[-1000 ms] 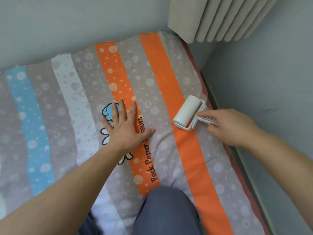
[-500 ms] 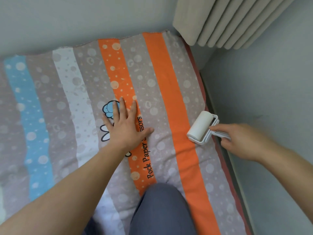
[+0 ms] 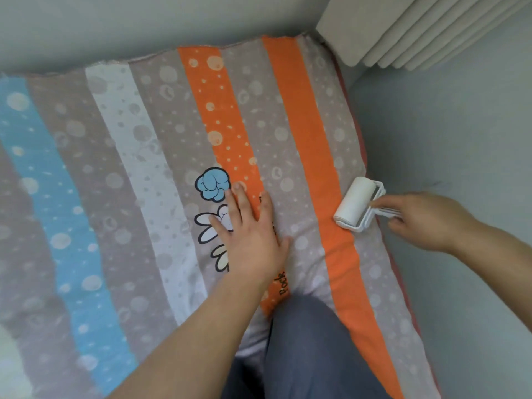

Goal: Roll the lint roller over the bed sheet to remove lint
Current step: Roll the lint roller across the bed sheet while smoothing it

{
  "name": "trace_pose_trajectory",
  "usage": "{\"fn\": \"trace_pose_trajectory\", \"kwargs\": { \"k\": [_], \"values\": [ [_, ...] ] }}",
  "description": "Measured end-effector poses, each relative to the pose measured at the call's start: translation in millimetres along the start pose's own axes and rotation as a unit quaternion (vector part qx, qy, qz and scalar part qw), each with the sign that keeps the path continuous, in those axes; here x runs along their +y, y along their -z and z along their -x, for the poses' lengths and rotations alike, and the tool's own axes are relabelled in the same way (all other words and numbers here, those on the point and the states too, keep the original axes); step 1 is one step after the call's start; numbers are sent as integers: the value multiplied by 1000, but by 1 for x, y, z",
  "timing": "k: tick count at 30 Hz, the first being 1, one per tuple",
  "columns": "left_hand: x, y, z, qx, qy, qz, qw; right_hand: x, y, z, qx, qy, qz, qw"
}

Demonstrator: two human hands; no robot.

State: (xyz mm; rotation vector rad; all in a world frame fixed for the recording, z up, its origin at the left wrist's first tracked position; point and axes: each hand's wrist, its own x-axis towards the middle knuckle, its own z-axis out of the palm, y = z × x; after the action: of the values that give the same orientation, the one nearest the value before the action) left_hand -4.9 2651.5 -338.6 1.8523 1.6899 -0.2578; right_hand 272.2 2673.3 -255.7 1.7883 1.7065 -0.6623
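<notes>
The person's left hand (image 3: 250, 240) is lying flat on the fabric, fingers straight and slightly spread, thumb poking out to the right. It's holding nothing and just pressing the cloth down. Its fingertips are reaching the blue-and-white cartoon print (image 3: 213, 184) with the black outlines.

The right hand (image 3: 423, 223) is gripping the handle of a white plastic lint roller (image 3: 358, 204), fingers curled round it and the index finger stretching along the handle toward the frame. That hand is looking a bit blurry, so the finer finger detail is hard to make out.

The roller's white drum is sitting at a slant on the striped bed sheet (image 3: 144, 168), which is cotton-looking in grey, orange, white and light blue with pale bubble dots. It's resting close to the right edge, on the grey strip, with its lower end touching the plain orange stripe. The two hands are staying well apart.

A knee in grey-blue trousers (image 3: 311, 341) is resting on the sheet at the bottom. A beige pleated curtain (image 3: 417, 33) is hanging in the top right corner, and a plain grey wall (image 3: 460, 139) is running along the bed's right side.
</notes>
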Motion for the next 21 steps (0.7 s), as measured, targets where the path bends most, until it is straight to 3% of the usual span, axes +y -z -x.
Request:
{"fn": "trace_pose_trajectory", "kwargs": {
  "k": [11,21],
  "values": [
    [6,-9,-8,-24,26,24,999,-1,-14,13,28,-25,-42,998],
    [7,-36,-17,30,31,30,999,60,-42,44,-36,-62,-47,996]
  ]
}}
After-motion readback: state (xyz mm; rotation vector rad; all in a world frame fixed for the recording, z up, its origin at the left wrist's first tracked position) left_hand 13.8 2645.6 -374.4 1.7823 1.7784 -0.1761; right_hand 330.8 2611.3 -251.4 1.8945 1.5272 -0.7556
